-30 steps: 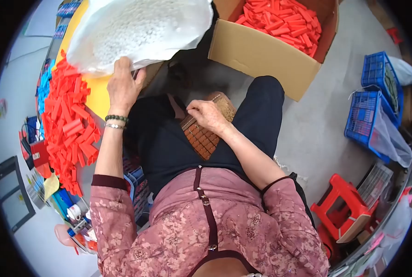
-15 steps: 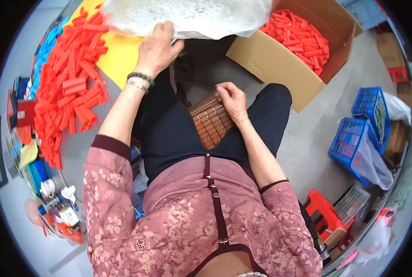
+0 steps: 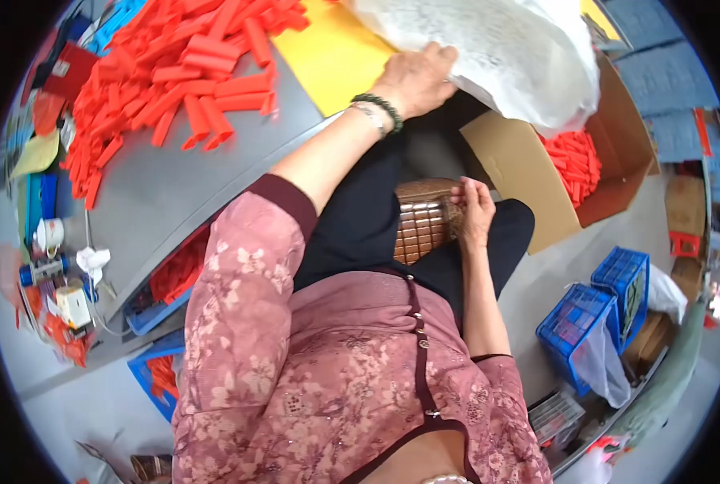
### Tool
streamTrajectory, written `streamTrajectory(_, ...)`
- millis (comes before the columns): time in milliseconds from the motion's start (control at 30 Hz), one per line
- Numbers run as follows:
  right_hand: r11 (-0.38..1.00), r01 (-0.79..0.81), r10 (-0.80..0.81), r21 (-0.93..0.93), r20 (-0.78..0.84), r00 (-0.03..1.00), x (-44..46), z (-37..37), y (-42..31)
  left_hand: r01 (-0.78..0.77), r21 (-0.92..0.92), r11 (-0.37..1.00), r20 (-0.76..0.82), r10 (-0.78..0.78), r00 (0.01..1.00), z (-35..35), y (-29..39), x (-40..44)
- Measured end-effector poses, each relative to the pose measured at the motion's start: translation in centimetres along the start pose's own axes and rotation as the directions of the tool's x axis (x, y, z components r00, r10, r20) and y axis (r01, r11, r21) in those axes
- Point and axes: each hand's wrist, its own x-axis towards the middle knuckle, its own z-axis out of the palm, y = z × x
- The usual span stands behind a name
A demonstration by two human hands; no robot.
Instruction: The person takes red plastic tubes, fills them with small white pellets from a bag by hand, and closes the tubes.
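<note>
My left hand (image 3: 416,79), with beaded bracelets at the wrist, grips the edge of a white plastic bag (image 3: 505,60). The bag's contents show only as small dark specks through the film. It hangs partly over an open cardboard box (image 3: 515,161), which holds many short red plastic pieces (image 3: 573,165). My right hand (image 3: 474,211) is held over my lap, its fingers curled and pinched together. Whatever they hold, if anything, is too small to make out. Beneath it is a brown woven-tile seat mat (image 3: 421,230) between my legs.
A grey table (image 3: 166,177) on the left bears a large heap of red plastic pieces (image 3: 206,64) and a yellow sheet (image 3: 340,56). Blue crates (image 3: 578,323) stand on the floor at the right. Blue bins (image 3: 146,371) with red pieces sit below the table.
My left hand has carried the bag rightward, from above the yellow sheet to partly over the cardboard box. The whole view has turned too. My right hand stays by my lap, fingers still curled.
</note>
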Motion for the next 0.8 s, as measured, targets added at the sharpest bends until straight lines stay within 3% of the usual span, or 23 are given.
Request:
streamTrajectory(67, 0.999, -0.013, 0.012, 0.05, 0.021, 1.0, -0.1, 0.3, -1.1, -0.004, -0.168, 0.986, -0.103, -0.014, 0.995, -0.3, -0.7, -0.5)
streamTrajectory(167, 0.997, 0.012, -0.018, 0.081, 0.071, 0.997, 0.2, 0.7, -2.9, 0.144, -0.528, 0.837, 0.01, -0.164, 0.986, -6.6, -2.3, -3.0)
streamTrajectory(300, 0.994, 0.037, -0.052, 0.098, 0.15, 0.987, -0.3, 3.7, -6.2, 0.184, -0.188, 0.965, -0.051, -0.197, 0.979, -14.3, -5.3, -10.3)
streamTrajectory(433, 0.987, 0.149, -0.163, 0.067, 0.332, 0.929, -1.7, 8.4, -9.5, 0.316, -0.021, 0.948, -0.028, -0.317, 0.948, -18.4, -5.1, -19.4)
streamTrajectory(533, 0.928, 0.36, -0.276, -0.092, 0.478, 0.834, -3.1, 12.1, -12.7, 0.449, 0.126, 0.884, -0.109, -0.438, 0.892, -19.2, -4.2, -24.4)
streamTrajectory(600, 0.896, 0.413, -0.271, -0.164, 0.533, 0.801, -3.6, 14.6, -14.6, 0.48, 0.201, 0.854, -0.241, -0.432, 0.869, -19.0, -4.2, -26.6)
streamTrajectory(667, 0.85, 0.496, -0.311, -0.18, 0.588, 0.747, -3.0, 16.5, -15.0, 0.512, 0.231, 0.828, -0.36, -0.416, 0.835, -18.2, -4.8, -28.3)
streamTrajectory(800, 0.74, 0.618, -0.384, -0.265, 0.588, 0.712, -1.1, 19.7, -14.8, 0.586, 0.145, 0.797, -0.418, -0.488, 0.766, -17.0, -6.6, -28.9)
